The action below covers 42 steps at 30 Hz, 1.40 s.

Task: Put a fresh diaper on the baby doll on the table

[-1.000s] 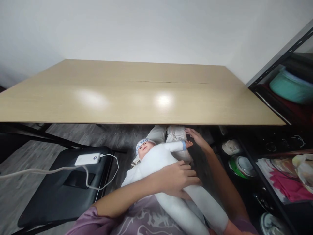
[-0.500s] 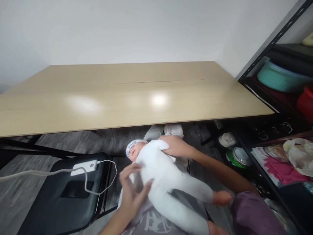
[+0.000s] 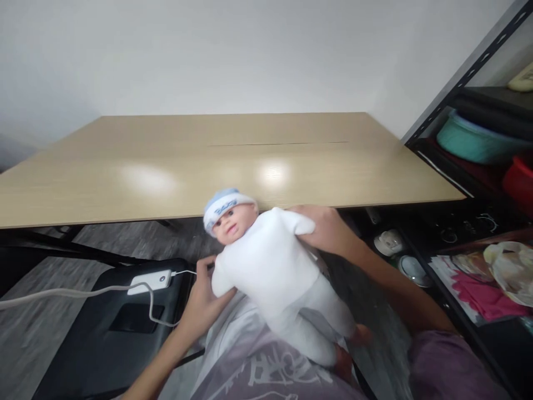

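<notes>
A baby doll [image 3: 266,269] with a white cloth body and a blue-and-white knit cap [image 3: 227,204] lies face up above my lap, head toward the upper left and feet toward the lower right. My left hand [image 3: 207,289] is closed around the doll's arm on the left side, thumb along its underside. On the other side, my right hand [image 3: 322,228] grips the opposite arm near its end; some of its fingers are hidden behind the doll. The doll's head overlaps the near edge of the table [image 3: 166,161] in view.
To the left, a black chair [image 3: 79,344] carries a white power bank [image 3: 150,281] with a cable and a dark phone [image 3: 133,318]. Along the right stands a black shelf rack with a teal basin [image 3: 478,139], a red container [image 3: 518,180] and pink cloth [image 3: 485,297].
The doll has risen from low on my lap toward the table edge, and its face now shows more. My left hand has moved from beside its chest to grip its arm.
</notes>
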Available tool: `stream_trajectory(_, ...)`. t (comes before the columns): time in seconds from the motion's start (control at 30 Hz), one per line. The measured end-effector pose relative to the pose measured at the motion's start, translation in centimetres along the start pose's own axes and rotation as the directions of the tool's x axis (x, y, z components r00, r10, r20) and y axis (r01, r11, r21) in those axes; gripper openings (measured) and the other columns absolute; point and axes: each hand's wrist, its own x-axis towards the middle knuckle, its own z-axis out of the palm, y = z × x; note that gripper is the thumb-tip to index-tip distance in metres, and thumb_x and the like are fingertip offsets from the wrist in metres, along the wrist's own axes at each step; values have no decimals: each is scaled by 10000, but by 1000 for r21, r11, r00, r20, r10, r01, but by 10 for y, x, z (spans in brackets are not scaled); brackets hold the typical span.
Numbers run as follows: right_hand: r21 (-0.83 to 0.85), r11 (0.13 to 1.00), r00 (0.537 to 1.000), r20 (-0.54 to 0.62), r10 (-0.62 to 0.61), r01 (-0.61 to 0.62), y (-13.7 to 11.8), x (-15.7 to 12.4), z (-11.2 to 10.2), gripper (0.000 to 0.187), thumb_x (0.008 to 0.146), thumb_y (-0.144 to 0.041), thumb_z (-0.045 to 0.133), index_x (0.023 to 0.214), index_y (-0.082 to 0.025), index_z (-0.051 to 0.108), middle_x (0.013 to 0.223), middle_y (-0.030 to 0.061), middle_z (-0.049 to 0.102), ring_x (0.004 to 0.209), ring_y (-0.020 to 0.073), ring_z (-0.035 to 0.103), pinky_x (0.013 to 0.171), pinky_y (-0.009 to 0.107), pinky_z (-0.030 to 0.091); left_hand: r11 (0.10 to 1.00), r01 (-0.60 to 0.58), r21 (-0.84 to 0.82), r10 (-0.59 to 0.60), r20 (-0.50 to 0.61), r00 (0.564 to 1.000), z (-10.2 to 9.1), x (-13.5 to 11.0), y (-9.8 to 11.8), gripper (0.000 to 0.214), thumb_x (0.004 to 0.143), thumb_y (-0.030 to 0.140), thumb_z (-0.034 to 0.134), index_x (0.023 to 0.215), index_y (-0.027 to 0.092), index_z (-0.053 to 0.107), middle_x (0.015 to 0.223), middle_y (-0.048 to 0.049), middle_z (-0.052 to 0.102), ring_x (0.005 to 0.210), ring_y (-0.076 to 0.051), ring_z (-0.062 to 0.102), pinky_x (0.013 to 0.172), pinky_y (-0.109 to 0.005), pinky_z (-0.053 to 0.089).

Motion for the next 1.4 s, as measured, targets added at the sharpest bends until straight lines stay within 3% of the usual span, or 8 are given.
stream_trajectory(0.13,-152,980,990,41,137,-129,29,19,-34,206,991,-350,780,1171,-283,856,1198,33,874,1113,308,800,874,328,500,981,-121,154,99,139,985,-20,62,39,692,857,549,755,1383,240,428,1179,-77,787,988,-314,800,874,-399,599)
stream_trajectory(0.27,-280,933,968,42,248,-227,66,39,-44,292,959,-536,815,1042,-256,824,1099,68,874,1018,323,799,772,330,474,955,-209,211,170,191,967,-22,127,52,715,816,618,776,1353,256,471,1291,-105,788,1064,-343,791,887,-407,594)
stream_trajectory(0.4,-267,933,969,-14,246,-240,100,49,-40,329,983,-583,773,1071,-266,789,1088,66,864,987,324,798,760,348,486,935,-259,243,214,198,956,-22,175,53,680,858,623,747,1376,260,497,1297,-102,796,1053,-336,784,868,-400,587)
stream_trajectory(0.53,-263,943,978,-95,186,-205,128,62,-32,337,1015,-592,735,1133,-279,783,1122,74,860,1017,340,805,791,374,506,864,-300,404,264,144,954,-27,209,52,661,895,691,698,1375,256,567,1329,-121,795,1099,-385,769,893,-447,572)
stream_trajectory(0.67,-280,939,977,-128,169,-199,154,87,-23,381,1033,-634,710,1139,-274,773,1100,82,855,1014,346,803,776,377,501,779,-304,548,299,100,949,-31,248,49,655,930,742,640,1338,230,638,1231,-144,815,1115,-417,763,960,-496,557)
stream_trajectory(0.83,-312,929,975,-164,153,-198,189,127,-10,385,1062,-624,678,1157,-261,765,1125,92,850,1016,343,793,791,379,498,729,-277,626,315,51,948,-31,298,44,661,948,778,612,1295,220,689,1146,-149,822,1058,-407,766,884,-456,554)
stream_trajectory(1.13,-389,892,964,-219,152,-229,251,198,8,463,1038,-696,656,1099,-245,736,1050,130,836,906,348,768,707,389,481,524,-423,739,551,84,830,-30,414,30,709,974,827,520,1163,183,749,1005,-194,823,996,-408,767,956,-502,539)
stream_trajectory(1.4,-288,951,976,-210,50,-110,307,274,1,487,1009,-703,659,1140,-242,746,1098,131,838,1002,358,776,815,421,562,558,-388,734,569,3,822,-29,516,29,747,922,903,529,1102,207,729,1016,-181,826,1016,-415,766,985,-515,514)
